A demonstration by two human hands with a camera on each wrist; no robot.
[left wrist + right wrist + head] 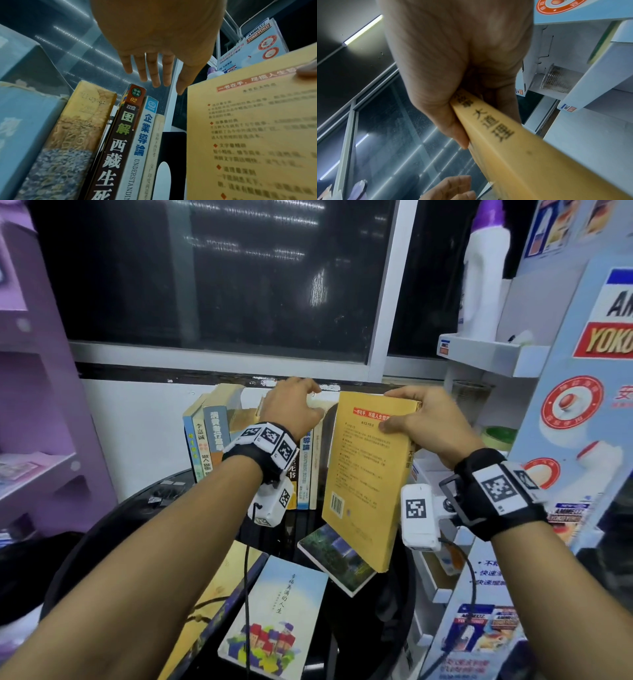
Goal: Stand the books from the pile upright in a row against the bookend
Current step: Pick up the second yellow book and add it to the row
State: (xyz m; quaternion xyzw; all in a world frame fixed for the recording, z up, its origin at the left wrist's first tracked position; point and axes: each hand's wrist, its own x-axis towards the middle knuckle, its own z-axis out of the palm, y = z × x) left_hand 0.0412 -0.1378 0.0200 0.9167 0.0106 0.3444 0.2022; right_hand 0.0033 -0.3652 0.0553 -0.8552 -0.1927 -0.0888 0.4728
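Right hand [419, 422] gripping yellow book [370, 474] by its top, tilted beside upright row [239, 446], left hand [291, 409] with straight fingers above row, bookend [173, 155] between

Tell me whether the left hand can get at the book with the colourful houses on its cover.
Probably yes. The left hand is open above the upright row, holding nothing, and the houses book lies flat and uncovered below that forearm; only the wrist camera's cable crosses it.

Black wristbands [493, 474], white fiducial-tagged cameras [419, 517], black cables [247, 577]
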